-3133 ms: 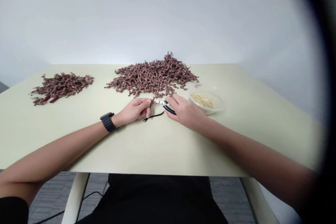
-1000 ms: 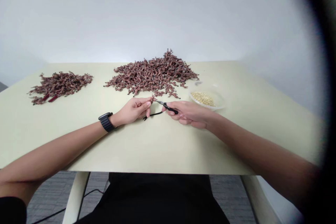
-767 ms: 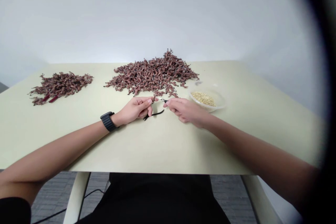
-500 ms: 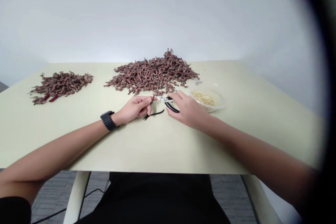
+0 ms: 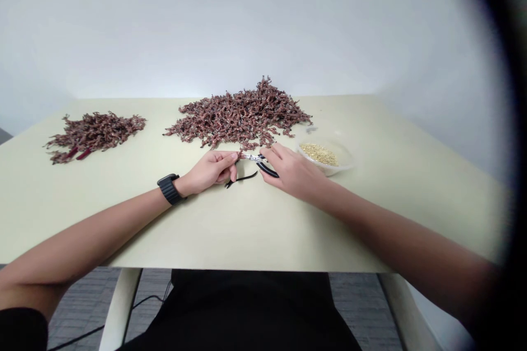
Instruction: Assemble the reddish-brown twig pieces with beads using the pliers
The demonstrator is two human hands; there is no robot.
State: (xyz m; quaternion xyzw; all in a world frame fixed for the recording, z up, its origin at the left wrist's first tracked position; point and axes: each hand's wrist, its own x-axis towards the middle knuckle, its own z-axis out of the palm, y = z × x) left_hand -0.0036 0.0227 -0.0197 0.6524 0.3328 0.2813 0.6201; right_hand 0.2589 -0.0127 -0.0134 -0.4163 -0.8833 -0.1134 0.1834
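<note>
Pinched in my left hand [image 5: 218, 167] is a small reddish-brown piece [image 5: 241, 154], much like those in the heap behind; its exact kind is too small to make out. My right hand [image 5: 290, 169] grips pliers [image 5: 267, 168] with black handles, their silver jaws pointing left and touching or nearly touching the piece. Whether the jaws are closed on it I cannot tell. Beneath my left fingers lies a second tool [image 5: 242, 179] with black handles, partly hidden. By my right hand stands a clear round bowl [image 5: 348, 162] holding many tiny gold-coloured bits [image 5: 319, 153].
A large heap of reddish-brown pieces [image 5: 242, 112] spreads across the back middle of the pale table [image 5: 230, 230]. A smaller heap [image 5: 96, 130] lies at the left, with two dark red sticks [image 5: 83, 154] at its front. The wall rises behind the table.
My right hand has shifted slightly left with the pliers, bringing the jaws closer to my left fingertips. My left hand stays in place.
</note>
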